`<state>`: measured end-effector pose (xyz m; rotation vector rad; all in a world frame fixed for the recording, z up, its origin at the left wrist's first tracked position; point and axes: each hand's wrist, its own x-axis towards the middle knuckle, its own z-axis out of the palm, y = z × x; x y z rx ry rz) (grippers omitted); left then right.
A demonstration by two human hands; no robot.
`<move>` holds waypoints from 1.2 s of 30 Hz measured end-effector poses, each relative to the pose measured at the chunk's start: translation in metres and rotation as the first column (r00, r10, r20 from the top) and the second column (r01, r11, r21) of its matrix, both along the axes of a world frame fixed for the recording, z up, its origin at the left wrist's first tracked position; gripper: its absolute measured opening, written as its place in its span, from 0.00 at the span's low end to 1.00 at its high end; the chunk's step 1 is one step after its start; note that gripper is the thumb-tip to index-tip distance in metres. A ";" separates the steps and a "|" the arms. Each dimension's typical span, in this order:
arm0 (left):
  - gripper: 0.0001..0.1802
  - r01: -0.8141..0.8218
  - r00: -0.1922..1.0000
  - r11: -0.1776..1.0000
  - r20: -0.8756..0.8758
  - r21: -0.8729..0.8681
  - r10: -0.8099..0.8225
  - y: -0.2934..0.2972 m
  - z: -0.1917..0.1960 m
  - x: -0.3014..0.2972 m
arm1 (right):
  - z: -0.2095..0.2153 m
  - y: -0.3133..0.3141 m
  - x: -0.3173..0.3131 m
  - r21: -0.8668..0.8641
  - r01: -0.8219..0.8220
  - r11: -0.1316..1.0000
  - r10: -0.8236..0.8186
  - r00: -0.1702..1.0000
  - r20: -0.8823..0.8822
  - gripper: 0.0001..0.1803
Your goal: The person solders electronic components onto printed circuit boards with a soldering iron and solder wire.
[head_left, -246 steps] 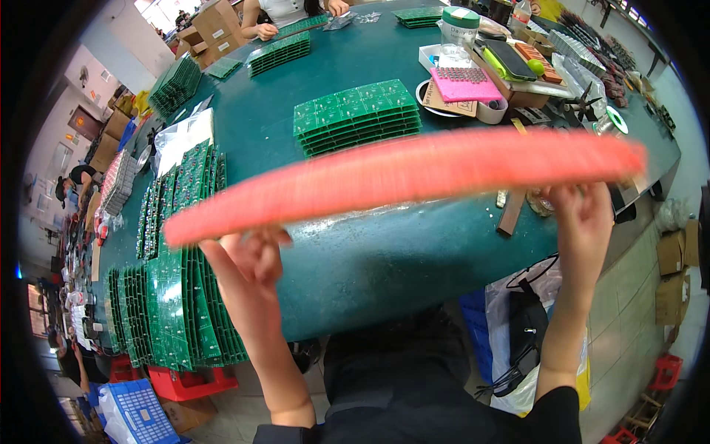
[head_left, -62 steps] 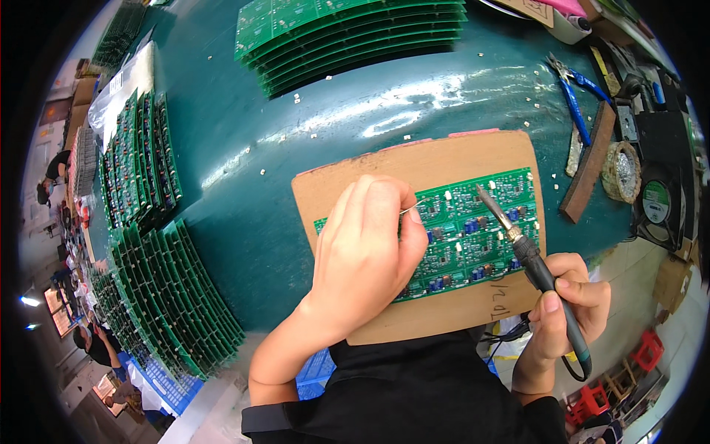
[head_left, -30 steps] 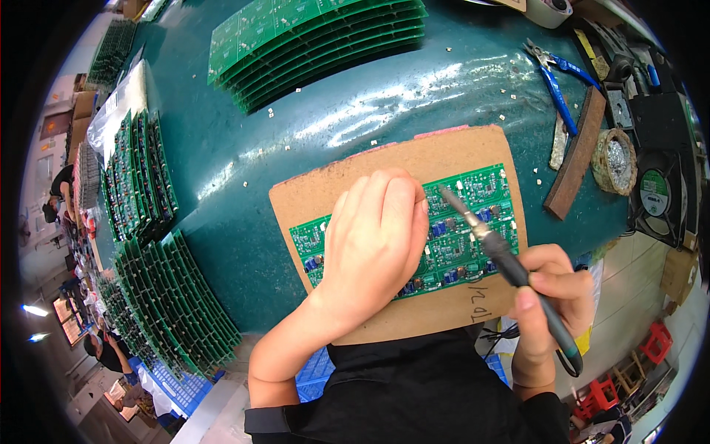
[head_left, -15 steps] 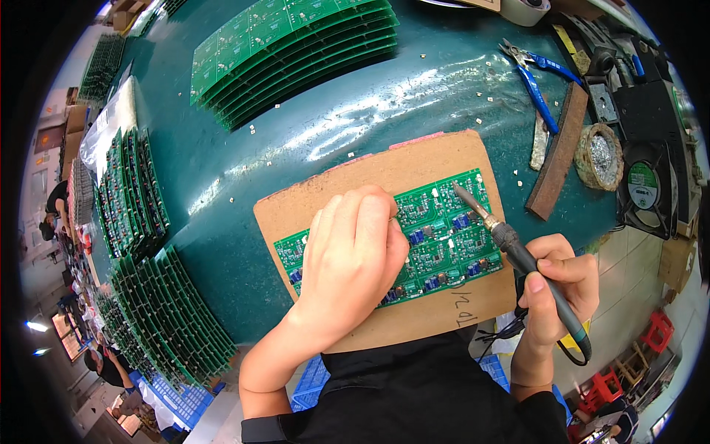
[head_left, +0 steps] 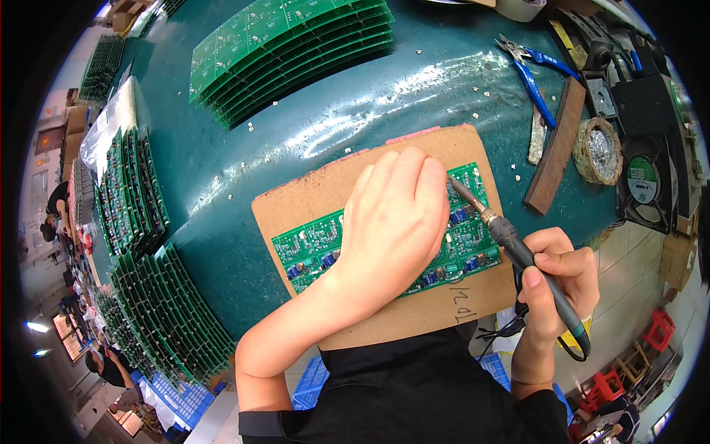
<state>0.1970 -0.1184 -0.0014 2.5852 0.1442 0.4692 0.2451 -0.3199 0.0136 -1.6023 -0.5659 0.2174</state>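
A green circuit board (head_left: 473, 235) with blue and white parts lies flat on a brown cardboard sheet (head_left: 303, 198). My left hand (head_left: 396, 218) is above the board's middle, its fingers curled and closed. Its fingertips are turned away, so whatever they may pinch is hidden. In my right hand (head_left: 558, 277) is a soldering iron (head_left: 521, 251), gripped by its dark handle like a pen. The iron's tip points down at the board's upper right part, close to my left fingertips.
Stacks of green boards stand at the far side (head_left: 296, 59) and the left (head_left: 174, 314). Blue-handled cutters (head_left: 534, 81), a rusty metal bar (head_left: 555, 148), a round dish of silvery material (head_left: 597, 152) and a fan (head_left: 645, 181) are at the right. Small white parts dot the green mat (head_left: 244, 166).
My left hand has moved right and slightly away from me over the board, up to the iron's tip. The soldering iron has shifted only slightly. More of the board's left part shows.
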 end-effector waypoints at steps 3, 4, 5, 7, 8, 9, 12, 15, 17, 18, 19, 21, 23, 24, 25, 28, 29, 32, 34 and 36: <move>0.08 0.004 1.000 0.999 0.010 0.043 -0.005 -0.002 -0.002 -0.001 | 0.001 -0.002 -0.002 -0.002 -0.012 1.000 0.012 1.000 0.002 0.10; 0.08 0.001 1.000 0.998 0.015 0.064 -0.002 -0.003 -0.002 -0.001 | 0.002 -0.003 -0.003 -0.005 -0.006 1.000 0.006 1.000 -0.005 0.10; 0.08 0.002 1.000 0.998 0.018 0.065 -0.003 -0.003 -0.002 -0.002 | 0.002 -0.004 -0.004 0.036 0.050 0.998 -0.050 0.999 0.010 0.10; 0.08 -0.009 0.999 0.995 0.046 0.099 0.005 -0.004 -0.001 -0.005 | -0.003 -0.013 -0.003 0.068 0.171 0.983 -0.177 0.979 0.096 0.09; 0.08 -0.010 0.999 0.995 0.050 0.100 0.005 -0.004 0.000 -0.007 | -0.007 -0.020 0.002 0.106 0.204 0.973 -0.219 0.963 0.157 0.08; 0.08 -0.008 0.999 0.995 0.052 0.104 0.003 -0.004 0.000 -0.008 | -0.006 -0.027 0.004 0.055 0.350 0.935 -0.355 0.922 0.156 0.08; 0.08 -0.009 0.998 0.994 0.055 0.111 0.003 -0.003 0.000 -0.013 | -0.009 -0.037 0.012 -0.171 0.698 0.696 -0.633 0.708 0.314 0.12; 0.08 0.002 0.996 0.995 0.092 0.101 -0.012 0.004 -0.003 -0.019 | -0.012 -0.049 0.013 -0.328 0.652 0.683 -0.544 0.754 0.367 0.14; 0.09 0.015 0.992 0.995 0.124 0.096 -0.027 0.012 0.004 -0.030 | -0.014 -0.051 -0.002 -0.256 0.633 0.730 -0.518 0.758 0.396 0.13; 0.10 0.018 0.990 1.000 0.137 0.001 -0.018 0.016 0.014 -0.037 | -0.013 -0.048 -0.012 -0.163 0.617 0.770 -0.537 0.764 0.359 0.12; 0.12 0.020 0.989 0.996 0.148 -0.092 -0.007 0.022 0.021 -0.045 | -0.012 -0.049 -0.022 -0.090 0.561 0.823 -0.515 0.804 0.298 0.13; 0.13 -0.018 0.991 0.994 0.128 -0.108 0.032 0.038 0.030 -0.075 | -0.009 -0.039 -0.043 0.066 0.346 0.936 -0.351 0.897 0.268 0.14; 0.10 -0.198 0.972 0.876 0.027 -0.440 0.233 0.037 0.036 -0.107 | -0.006 -0.018 -0.072 0.098 0.132 0.986 -0.149 0.972 0.182 0.14; 0.06 -0.324 0.934 0.802 -0.038 -0.502 0.354 0.036 0.035 -0.123 | -0.006 -0.006 -0.080 0.119 0.007 0.993 -0.036 0.970 0.240 0.13; 0.06 -0.319 0.941 0.829 -0.052 -0.460 0.334 0.041 0.034 -0.137 | -0.003 0.005 -0.091 0.120 -0.057 0.991 0.032 0.980 0.199 0.13; 0.05 -0.260 0.964 0.909 -0.028 -0.325 0.265 0.054 0.024 -0.168 | -0.003 0.035 -0.106 0.093 -0.279 0.956 0.246 0.931 0.268 0.13; 0.05 -0.202 0.978 0.953 0.009 -0.225 0.209 0.056 0.021 -0.175 | -0.003 0.043 -0.108 0.071 -0.329 0.942 0.292 0.905 0.310 0.13; 0.06 -0.146 0.987 0.945 0.018 -0.294 0.158 0.062 0.007 -0.181 | -0.003 0.056 -0.117 0.028 -0.360 0.932 0.340 0.900 0.271 0.14; 0.07 -0.119 0.991 0.958 0.026 -0.261 0.131 0.066 0.003 -0.183 | -0.004 0.060 -0.122 0.005 -0.354 0.935 0.342 0.905 0.252 0.14; 0.07 -0.119 0.991 0.957 0.028 -0.265 0.131 0.065 0.001 -0.182 | -0.005 0.063 -0.126 -0.020 -0.346 0.938 0.341 0.911 0.232 0.14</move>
